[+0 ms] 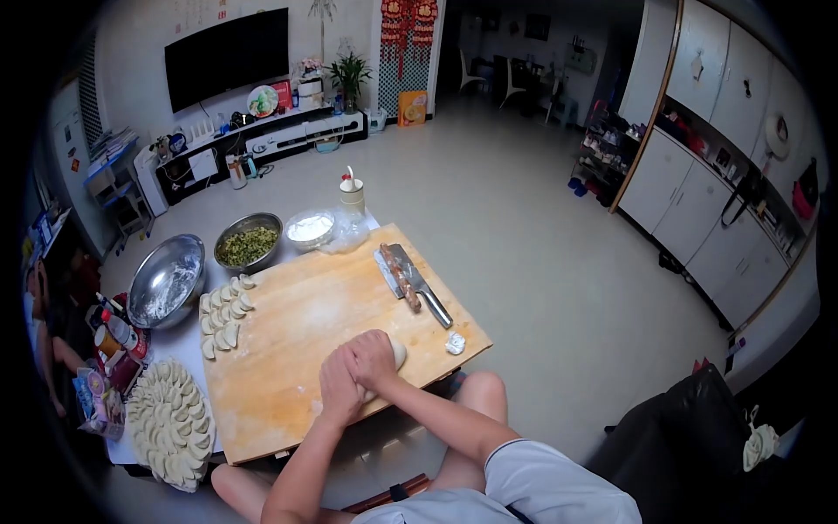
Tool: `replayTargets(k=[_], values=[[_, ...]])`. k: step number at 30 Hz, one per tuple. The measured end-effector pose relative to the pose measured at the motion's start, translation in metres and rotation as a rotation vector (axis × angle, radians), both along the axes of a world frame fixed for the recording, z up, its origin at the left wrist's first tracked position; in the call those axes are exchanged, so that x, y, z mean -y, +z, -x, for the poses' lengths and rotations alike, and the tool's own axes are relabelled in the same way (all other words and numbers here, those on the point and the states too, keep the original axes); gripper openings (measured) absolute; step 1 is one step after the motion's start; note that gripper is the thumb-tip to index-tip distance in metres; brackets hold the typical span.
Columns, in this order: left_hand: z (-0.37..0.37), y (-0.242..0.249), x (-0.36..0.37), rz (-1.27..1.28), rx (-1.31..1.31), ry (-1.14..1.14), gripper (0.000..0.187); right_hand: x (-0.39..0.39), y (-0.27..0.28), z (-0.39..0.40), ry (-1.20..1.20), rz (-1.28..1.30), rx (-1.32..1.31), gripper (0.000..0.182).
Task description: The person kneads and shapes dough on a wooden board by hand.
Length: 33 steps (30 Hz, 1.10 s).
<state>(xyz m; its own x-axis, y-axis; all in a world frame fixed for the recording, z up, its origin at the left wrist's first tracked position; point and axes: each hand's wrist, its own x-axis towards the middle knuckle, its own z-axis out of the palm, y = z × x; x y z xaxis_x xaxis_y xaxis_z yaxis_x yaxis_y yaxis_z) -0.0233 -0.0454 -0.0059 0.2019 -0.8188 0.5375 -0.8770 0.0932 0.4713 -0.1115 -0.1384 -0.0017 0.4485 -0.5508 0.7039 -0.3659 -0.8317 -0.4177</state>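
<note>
Near the front edge of the wooden board (288, 349), both my hands press down on a lump of pale dough (400, 354), most of it hidden beneath them. My right hand (373, 360) lies across it with fingers curled, overlapping my left hand (340, 386), whose fingers are also closed around the dough. To the right, a cleaver (417, 278) lies on the board with a floury rolling pin (399, 278) across its blade. A small white crumpled lump (455, 343) sits near the right corner. Rows of dumplings (225, 310) stand at the board's left side.
A tray of dumplings (170, 428) is at left. Behind the board stand a floury steel bowl (168, 281), a bowl of green filling (248, 246), a bowl of flour (311, 228) and a cup (352, 197). Bottles (122, 332) crowd the left edge; another person's arm shows there.
</note>
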Motion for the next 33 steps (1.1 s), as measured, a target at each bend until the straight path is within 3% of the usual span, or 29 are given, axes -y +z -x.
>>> replayTargets(k=[5,9,12,16,17,20,21,23,27,30,33], values=[[-0.030,-0.009,0.034,-0.199,-0.139,0.146,0.049,0.032,0.009,-0.039,-0.133,-0.250,-0.149,0.035],[-0.045,0.009,0.054,-0.463,-0.224,0.186,0.054,0.053,0.007,-0.060,-0.218,-0.407,-0.283,0.046],[-0.055,-0.004,0.051,-0.380,-0.304,0.064,0.056,0.045,0.009,-0.056,-0.239,-0.349,-0.304,0.048],[-0.056,0.021,0.026,-0.398,-0.347,-0.096,0.057,0.020,0.009,-0.034,-0.108,-0.175,-0.062,0.038],[-0.056,0.020,0.020,-0.313,-0.268,-0.104,0.061,0.018,0.007,-0.029,-0.049,-0.277,-0.057,0.029],[-0.047,0.037,0.000,-0.180,0.095,-0.097,0.066,0.000,0.028,-0.014,-0.068,-0.246,0.061,0.027],[-0.040,0.039,-0.009,-0.142,0.142,-0.100,0.066,-0.008,0.036,-0.006,-0.058,-0.330,-0.002,0.022],[-0.025,0.044,-0.023,-0.061,0.244,-0.111,0.067,-0.034,0.034,0.004,-0.110,-0.239,-0.053,0.019],[-0.008,0.073,-0.045,-0.089,0.115,-0.276,0.055,-0.050,0.016,0.008,-0.101,-0.016,0.042,0.016],[-0.004,0.055,-0.042,-0.224,0.035,-0.172,0.045,-0.045,0.008,0.019,-0.022,0.069,0.039,0.014],[-0.005,0.038,-0.017,-0.113,0.032,-0.078,0.033,-0.026,0.005,0.012,0.025,0.050,0.050,0.011]])
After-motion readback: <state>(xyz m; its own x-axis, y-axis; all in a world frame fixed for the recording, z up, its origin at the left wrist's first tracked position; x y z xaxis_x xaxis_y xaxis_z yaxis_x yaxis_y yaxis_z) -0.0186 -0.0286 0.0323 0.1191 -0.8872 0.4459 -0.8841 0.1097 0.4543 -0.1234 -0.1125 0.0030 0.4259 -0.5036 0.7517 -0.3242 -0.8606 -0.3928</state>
